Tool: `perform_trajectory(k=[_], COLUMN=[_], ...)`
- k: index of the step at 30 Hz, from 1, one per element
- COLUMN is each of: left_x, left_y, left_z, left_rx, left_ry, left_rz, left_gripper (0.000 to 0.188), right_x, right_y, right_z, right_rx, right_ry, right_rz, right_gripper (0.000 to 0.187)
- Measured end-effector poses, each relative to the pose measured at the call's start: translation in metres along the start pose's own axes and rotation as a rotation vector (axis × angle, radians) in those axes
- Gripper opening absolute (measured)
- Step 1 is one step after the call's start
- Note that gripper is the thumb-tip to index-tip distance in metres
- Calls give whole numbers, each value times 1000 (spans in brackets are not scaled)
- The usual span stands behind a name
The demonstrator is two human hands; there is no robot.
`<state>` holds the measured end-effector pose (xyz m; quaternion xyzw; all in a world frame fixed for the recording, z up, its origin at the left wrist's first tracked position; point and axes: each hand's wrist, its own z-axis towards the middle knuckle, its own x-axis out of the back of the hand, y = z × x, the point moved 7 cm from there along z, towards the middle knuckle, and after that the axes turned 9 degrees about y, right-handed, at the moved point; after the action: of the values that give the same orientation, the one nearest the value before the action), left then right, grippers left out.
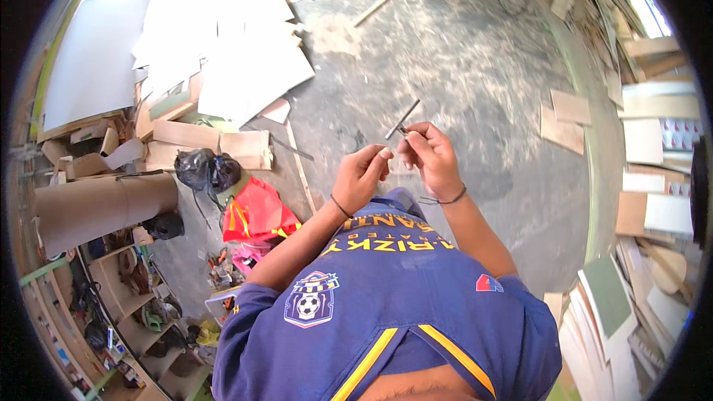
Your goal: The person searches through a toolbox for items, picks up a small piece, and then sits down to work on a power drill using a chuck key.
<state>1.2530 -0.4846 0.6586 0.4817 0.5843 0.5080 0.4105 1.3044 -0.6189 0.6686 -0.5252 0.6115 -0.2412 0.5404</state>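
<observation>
In front of my chest, my right hand (431, 157) pinches a slim, dark T-shaped tool (402, 119) between thumb and fingers. Its straight bar slants up and away to the right, while the stem runs down into my fingertips; its exact kind is not clear. Close by on the left is my left hand (359, 177), thumb pressed to the curled fingers. Whatever that pinch holds, if anything, is too small or hidden to make out. A small gap separates the two hands, and the left one does not touch the tool.
White sheets (252, 67) cover the far left floor beside cut boards (212, 141). Nearer lie a black plastic bag (208, 169), a red bag (260, 212) and a cardboard roll (104, 204). Shelves (122, 289) stand lower left. Panels and offcuts (605, 304) line the right side.
</observation>
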Motion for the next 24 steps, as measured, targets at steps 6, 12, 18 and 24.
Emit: perform_trajectory(k=[6, 12, 18, 24], left_x=[21, 48, 164, 257], left_y=[-3, 9, -127, -279], left_z=[155, 354, 499, 407], left_rx=[304, 176, 125, 904], left_ry=[62, 226, 466, 499], left_rz=[-397, -269, 688, 876], left_gripper=[28, 29, 35, 36], right_x=[-9, 51, 31, -64], right_y=[-49, -103, -178, -247], right_z=[115, 291, 486, 657], right_rx=[-86, 62, 116, 32], right_ry=[-171, 96, -2, -277], right_rz=[-209, -254, -22, -186], right_gripper=[15, 13, 17, 32])
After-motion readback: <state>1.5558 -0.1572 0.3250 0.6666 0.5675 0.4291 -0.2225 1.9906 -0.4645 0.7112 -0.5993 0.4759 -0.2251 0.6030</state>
